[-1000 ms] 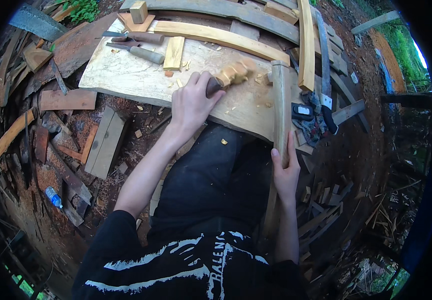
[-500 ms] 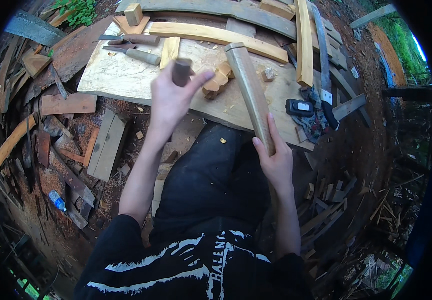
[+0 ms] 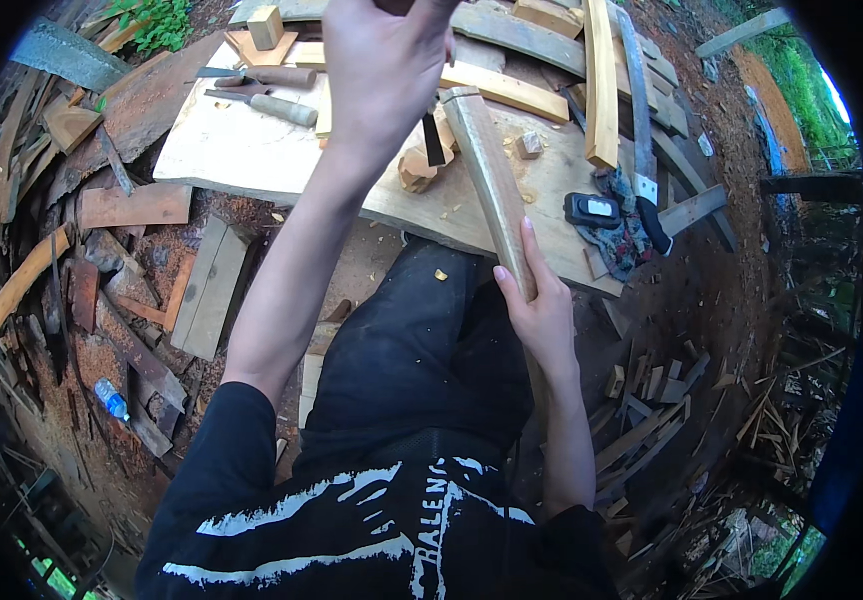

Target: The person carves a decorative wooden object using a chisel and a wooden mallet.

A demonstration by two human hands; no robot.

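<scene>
Raised high at the top edge, my left hand (image 3: 384,85) has its fingers closed round a chisel (image 3: 434,138). The chisel's dark flat blade points down beside a partly carved block of wood (image 3: 416,170) on the board. Most of the handle and my fingertips lie hidden behind the hand or out of the picture. My right hand (image 3: 542,312) grips the lower part of a long squared wooden bar (image 3: 492,185). That bar slants up and left, its upper end close to the chisel blade.
The pale wooden board (image 3: 242,135) carries two chisels with wooden handles (image 3: 282,108), a small wood cube (image 3: 529,145) and loose chips. To the right are a black device (image 3: 592,210) on a cloth and a handsaw (image 3: 655,220). Scrap wood and a plastic bottle (image 3: 112,398) lie around.
My left hand has risen up and to the right, and the chisel's blade now shows beneath it. The right hand and bar have shifted only slightly.
</scene>
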